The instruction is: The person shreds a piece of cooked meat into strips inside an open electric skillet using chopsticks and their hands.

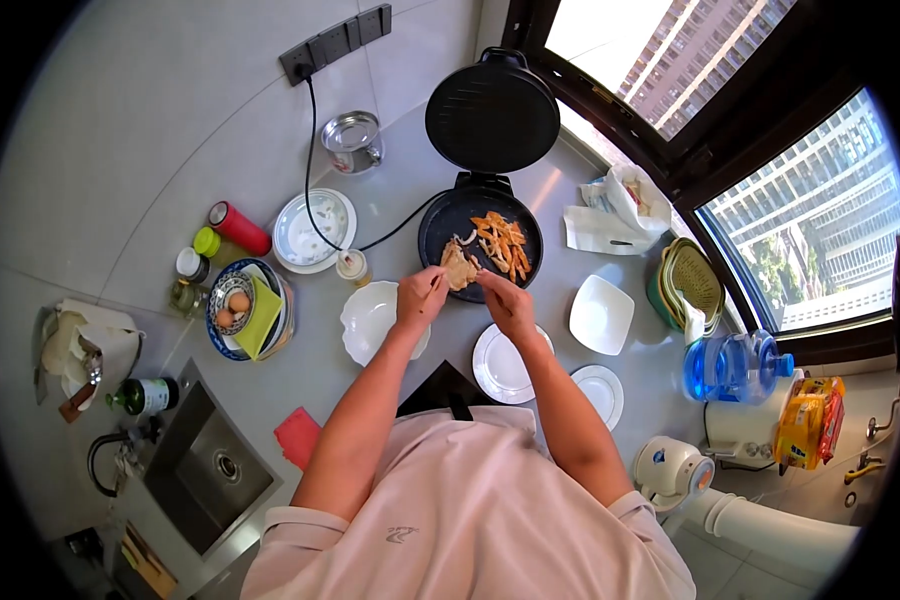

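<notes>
Both hands are at the near edge of a round black electric griddle (430, 238), whose lid (492, 118) stands raised at the back. A flat, pale brown piece of meat (459, 268) is stretched between them over the griddle's near left part. My left hand (420, 298) pinches its left side with closed fingers. On the opposite side, my right hand (510, 304) grips it near the edge, fingers also closed. Orange-coated strips (503, 243) lie heaped on the right half of the cooking surface. The fingertips are small and partly hidden.
Nearby stand a white scalloped bowl (362, 325), a white plate (500, 372), a smaller plate (599, 395) and a square white bowl (601, 315). A black power cord (315, 150) runs to the griddle. Stacked bowls with eggs (238, 301) and a sink (210, 470) are at left.
</notes>
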Demonstrator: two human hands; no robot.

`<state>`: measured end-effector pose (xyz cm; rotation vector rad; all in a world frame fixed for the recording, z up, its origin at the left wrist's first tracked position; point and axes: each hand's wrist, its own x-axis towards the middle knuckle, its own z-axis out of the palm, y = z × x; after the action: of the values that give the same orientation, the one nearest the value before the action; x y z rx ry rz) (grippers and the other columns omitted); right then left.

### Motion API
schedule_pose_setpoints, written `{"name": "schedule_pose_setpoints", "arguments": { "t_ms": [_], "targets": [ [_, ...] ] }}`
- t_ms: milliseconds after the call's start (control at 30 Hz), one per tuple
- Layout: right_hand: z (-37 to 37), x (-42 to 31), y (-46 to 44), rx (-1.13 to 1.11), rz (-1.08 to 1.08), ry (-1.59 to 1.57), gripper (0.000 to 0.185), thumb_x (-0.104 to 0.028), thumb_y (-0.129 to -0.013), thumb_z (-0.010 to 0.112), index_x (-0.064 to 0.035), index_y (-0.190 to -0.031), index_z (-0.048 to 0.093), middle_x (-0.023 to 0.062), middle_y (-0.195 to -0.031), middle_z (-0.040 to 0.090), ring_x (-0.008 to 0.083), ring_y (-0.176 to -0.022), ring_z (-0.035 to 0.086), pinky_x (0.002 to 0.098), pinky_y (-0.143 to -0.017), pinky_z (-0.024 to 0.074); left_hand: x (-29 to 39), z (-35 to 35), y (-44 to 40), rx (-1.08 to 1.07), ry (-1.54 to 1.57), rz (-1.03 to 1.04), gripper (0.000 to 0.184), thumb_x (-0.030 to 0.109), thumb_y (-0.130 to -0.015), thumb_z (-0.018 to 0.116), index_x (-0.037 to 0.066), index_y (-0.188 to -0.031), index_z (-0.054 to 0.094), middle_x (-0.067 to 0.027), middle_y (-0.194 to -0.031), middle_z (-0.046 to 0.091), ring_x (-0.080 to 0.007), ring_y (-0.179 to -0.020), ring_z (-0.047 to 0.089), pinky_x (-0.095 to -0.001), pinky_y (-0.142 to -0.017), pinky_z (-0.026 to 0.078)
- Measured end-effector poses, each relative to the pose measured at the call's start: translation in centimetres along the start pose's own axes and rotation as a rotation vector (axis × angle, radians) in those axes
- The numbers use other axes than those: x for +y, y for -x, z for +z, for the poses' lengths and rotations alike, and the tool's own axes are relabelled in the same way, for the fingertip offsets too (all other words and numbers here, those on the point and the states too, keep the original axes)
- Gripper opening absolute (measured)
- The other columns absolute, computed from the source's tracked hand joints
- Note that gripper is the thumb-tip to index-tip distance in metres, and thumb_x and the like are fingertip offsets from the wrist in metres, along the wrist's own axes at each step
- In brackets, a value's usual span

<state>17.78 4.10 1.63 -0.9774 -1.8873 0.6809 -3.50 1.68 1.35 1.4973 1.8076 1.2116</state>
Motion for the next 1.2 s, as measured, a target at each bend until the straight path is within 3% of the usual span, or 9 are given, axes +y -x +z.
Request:
{"name": "schedule_pose_setpoints", "arguments": {
  "t_ms": [200, 500, 600, 700, 833, 967, 1067, 1200],
  "targets": [
    [-0.4, 1.0, 0.4, -0.104, 0.058, -0.085, 0.023, 0.005, -0.097, 0.069, -0.0012, -0.118, 0.077, 0.018, -0.123, 0.079, 0.0346, -0.118, 0.077, 0.0366, -0.1, 0.06, 0.1, 0.7, -0.7, 0.052, -0.008, 0.077, 0.02, 0.02, -0.1, 0.069, 0.004, -0.109, 0.078, -0.0226, -0.096, 0.077, -0.0448, -0.09, 0.075, -0.0481, -0.077, 0.06],
    [-0.8, 1.6, 1.1, -0.182, 0.051, -0.102, 0.02, 0.003, -0.102, 0.07, -0.0002, -0.121, 0.076, 0.0155, -0.124, 0.08, 0.0285, -0.124, 0.075, 0.0343, -0.103, 0.0584, -0.4, 1.8, 0.1, 0.039, -0.053, 0.048, 0.021, 0.021, -0.102, 0.068, 0.004, -0.11, 0.077, -0.0234, -0.098, 0.077, -0.0453, -0.092, 0.074, -0.0489, -0.079, 0.06],
    [-0.3, 2.4, 1.2, -0.133, 0.158, -0.219, 0.019, 0.0, -0.103, 0.07, 0.0008, -0.122, 0.076, 0.0147, -0.125, 0.08, 0.0225, -0.121, 0.075, 0.0328, -0.101, 0.058, -0.6, 2.0, 0.1, 0.031, -0.044, 0.003, 0.021, 0.021, -0.102, 0.068, 0.004, -0.11, 0.078, -0.0235, -0.098, 0.077, -0.0451, -0.092, 0.075, -0.0485, -0.079, 0.06],
    [-0.2, 2.9, 1.2, -0.021, 0.211, -0.203, 0.018, -0.003, -0.105, 0.071, 0.0015, -0.121, 0.076, 0.0099, -0.114, 0.082, 0.0137, -0.104, 0.074, 0.0285, -0.091, 0.0586, -0.6, 2.0, 0.0, 0.033, -0.025, -0.052, 0.022, 0.022, -0.101, 0.073, 0.008, -0.116, 0.08, -0.0214, -0.098, 0.079, -0.041, -0.093, 0.078, -0.0444, -0.08, 0.061],
    [-0.2, 3.4, 1.0, 0.017, 0.347, -0.238, 0.016, -0.006, -0.106, 0.072, 0.0005, -0.119, 0.078, 0.0003, -0.092, 0.075, 0.0058, -0.083, 0.064, 0.0231, -0.074, 0.0535, -0.6, 1.6, 0.3, 0.061, -0.054, -0.023, 0.022, 0.021, -0.101, 0.073, 0.008, -0.117, 0.08, -0.021, -0.099, 0.079, -0.0402, -0.093, 0.078, -0.0438, -0.081, 0.061],
    [-0.1, 2.7, 0.2, 0.009, 0.292, -0.271, 0.016, -0.007, -0.106, 0.073, 0.001, -0.118, 0.078, 0.001, -0.095, 0.076, 0.0062, -0.085, 0.065, 0.0227, -0.076, 0.0546, -0.4, 1.2, 0.6, 0.078, -0.07, -0.017, 0.023, 0.021, -0.101, 0.073, 0.008, -0.118, 0.08, -0.0207, -0.101, 0.08, -0.0399, -0.094, 0.078, -0.0437, -0.083, 0.061],
    [-0.1, 3.9, 0.1, -0.059, 0.265, -0.197, 0.015, -0.005, -0.101, 0.076, -0.0004, -0.115, 0.077, 0.0087, -0.095, 0.078, 0.0129, -0.081, 0.07, 0.027, -0.076, 0.0574, -0.8, 1.7, 0.7, 0.068, -0.069, -0.015, 0.024, 0.022, -0.101, 0.072, 0.008, -0.119, 0.079, -0.0208, -0.102, 0.08, -0.0403, -0.094, 0.078, -0.0439, -0.084, 0.061],
    [-1.3, 3.6, 0.5, 0.01, 0.195, -0.092, 0.017, -0.004, -0.101, 0.075, -0.0016, -0.117, 0.077, 0.0134, -0.107, 0.081, 0.0193, -0.091, 0.077, 0.0296, -0.081, 0.0603, -0.4, 1.6, 0.5, 0.071, -0.058, 0.031, 0.023, 0.02, -0.103, 0.068, 0.004, -0.115, 0.077, -0.0235, -0.102, 0.077, -0.0445, -0.095, 0.075, -0.0478, -0.081, 0.06]
  ]
}}
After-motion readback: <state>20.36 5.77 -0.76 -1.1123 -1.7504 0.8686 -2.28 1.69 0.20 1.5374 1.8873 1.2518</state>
